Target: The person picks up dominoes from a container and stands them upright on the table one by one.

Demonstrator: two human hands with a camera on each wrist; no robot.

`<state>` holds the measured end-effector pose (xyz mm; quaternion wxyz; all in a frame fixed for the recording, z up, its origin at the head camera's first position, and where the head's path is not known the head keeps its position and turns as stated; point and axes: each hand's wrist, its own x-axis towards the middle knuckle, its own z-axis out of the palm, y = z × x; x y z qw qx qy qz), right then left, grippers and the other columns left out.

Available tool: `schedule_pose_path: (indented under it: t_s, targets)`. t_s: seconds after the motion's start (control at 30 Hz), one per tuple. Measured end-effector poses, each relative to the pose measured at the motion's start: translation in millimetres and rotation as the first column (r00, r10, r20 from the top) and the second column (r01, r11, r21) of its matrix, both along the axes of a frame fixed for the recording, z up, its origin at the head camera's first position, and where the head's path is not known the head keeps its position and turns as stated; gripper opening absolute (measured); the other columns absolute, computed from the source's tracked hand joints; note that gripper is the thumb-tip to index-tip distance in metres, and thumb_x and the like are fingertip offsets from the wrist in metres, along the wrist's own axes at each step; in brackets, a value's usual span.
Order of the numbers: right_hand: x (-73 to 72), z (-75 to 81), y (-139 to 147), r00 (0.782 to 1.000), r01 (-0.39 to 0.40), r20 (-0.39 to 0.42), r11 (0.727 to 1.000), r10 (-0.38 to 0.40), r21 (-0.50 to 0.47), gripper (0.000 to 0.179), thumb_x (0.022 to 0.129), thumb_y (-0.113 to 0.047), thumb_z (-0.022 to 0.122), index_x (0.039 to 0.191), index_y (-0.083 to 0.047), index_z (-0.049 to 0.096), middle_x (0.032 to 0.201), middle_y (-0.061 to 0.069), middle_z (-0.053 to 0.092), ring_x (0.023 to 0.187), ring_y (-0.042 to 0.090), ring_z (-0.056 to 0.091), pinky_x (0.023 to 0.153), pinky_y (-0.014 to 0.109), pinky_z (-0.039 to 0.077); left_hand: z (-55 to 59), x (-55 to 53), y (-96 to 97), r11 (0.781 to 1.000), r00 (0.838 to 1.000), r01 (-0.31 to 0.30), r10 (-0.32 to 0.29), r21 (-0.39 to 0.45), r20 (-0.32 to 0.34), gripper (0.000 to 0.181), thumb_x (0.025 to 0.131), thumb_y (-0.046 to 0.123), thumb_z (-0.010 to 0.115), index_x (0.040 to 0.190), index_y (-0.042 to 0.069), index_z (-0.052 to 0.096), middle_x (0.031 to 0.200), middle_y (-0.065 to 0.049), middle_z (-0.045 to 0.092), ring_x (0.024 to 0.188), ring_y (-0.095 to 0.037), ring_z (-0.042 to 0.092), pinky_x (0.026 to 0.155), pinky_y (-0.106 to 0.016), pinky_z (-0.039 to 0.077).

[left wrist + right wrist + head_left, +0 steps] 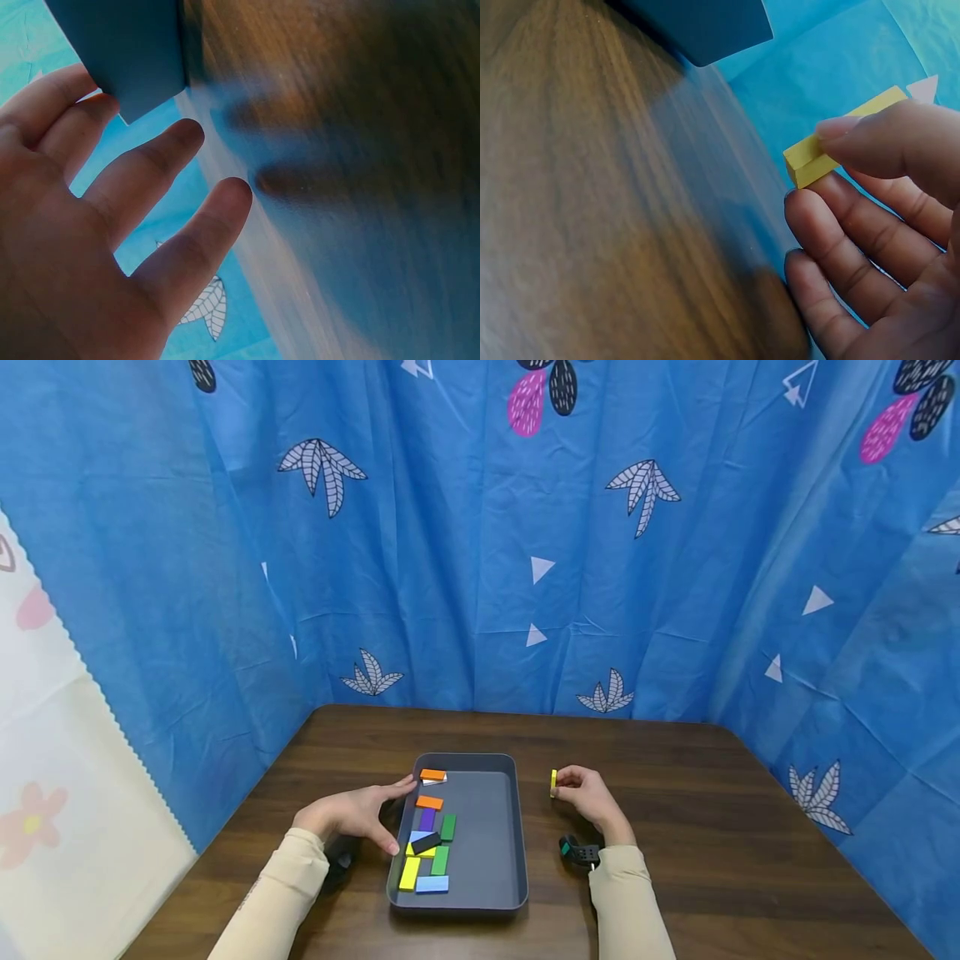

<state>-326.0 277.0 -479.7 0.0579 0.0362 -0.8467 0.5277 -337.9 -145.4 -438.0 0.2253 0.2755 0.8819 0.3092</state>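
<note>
A dark grey tray [483,827] stands on the table, with several coloured blocks along its left side. My left hand [358,814] is at the tray's left wall, fingers spread, thumb by the rim; in the left wrist view the fingers [161,150] are extended, some at the tray's side [142,52]. To the right of the tray, my right hand [588,795] pinches a yellow block [553,783] between thumb and fingers. The right wrist view shows this yellow block [810,159] held slightly tilted, with the thumb across its top.
Inside the tray lie a black block [426,842] across others, green blocks [440,861], orange blocks [430,802], a purple block [427,819] and a light blue block [432,884]. A wooden table [720,827] carries everything. Behind it hangs a blue patterned curtain [465,568].
</note>
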Motion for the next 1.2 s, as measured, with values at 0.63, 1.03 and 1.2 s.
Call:
schedule_pose_path:
  t_s: [0.63, 1.03, 1.2]
  targets:
    - [4.2, 0.1, -2.6, 0.998, 0.041, 0.043, 0.995, -0.045, 0.090, 0.016, 0.087, -0.001, 0.074, 0.101, 0.002, 0.068, 0.098, 0.014, 0.069, 0.086, 0.020, 0.060, 0.077, 0.031, 0.056, 0.8, 1.5, 1.0, 0.999, 0.998, -0.049, 0.049, -0.002, 0.033, 0.117, 0.068, 0.036, 0.092, 0.161, 0.022, 0.022, 0.170, -0.009, 0.014, 0.152, -0.041, 0.022, 0.116, -0.068, 0.025]
    - [5.0, -4.7, -3.0, 0.998, 0.051, 0.026, 0.995, -0.053, 0.086, 0.016, 0.086, 0.002, 0.073, 0.102, 0.003, 0.070, 0.096, 0.013, 0.070, 0.085, 0.019, 0.062, 0.076, 0.033, 0.056, 0.2, 4.3, 2.3, 0.999, 0.999, -0.048, 0.048, -0.014, 0.020, 0.117, 0.068, 0.038, 0.092, 0.161, 0.022, 0.023, 0.169, -0.010, 0.015, 0.151, -0.042, 0.024, 0.115, -0.069, 0.027]
    - [4.6, -6.5, -3.5, 0.999, 0.034, 0.014, 0.997, -0.035, 0.073, 0.016, 0.086, 0.001, 0.074, 0.101, 0.003, 0.070, 0.094, 0.012, 0.070, 0.083, 0.018, 0.062, 0.073, 0.033, 0.056, -0.5, 4.7, 1.7, 0.998, 0.998, -0.058, 0.059, -0.013, 0.022, 0.117, 0.067, 0.038, 0.092, 0.161, 0.023, 0.023, 0.169, -0.009, 0.016, 0.151, -0.042, 0.024, 0.115, -0.069, 0.027]
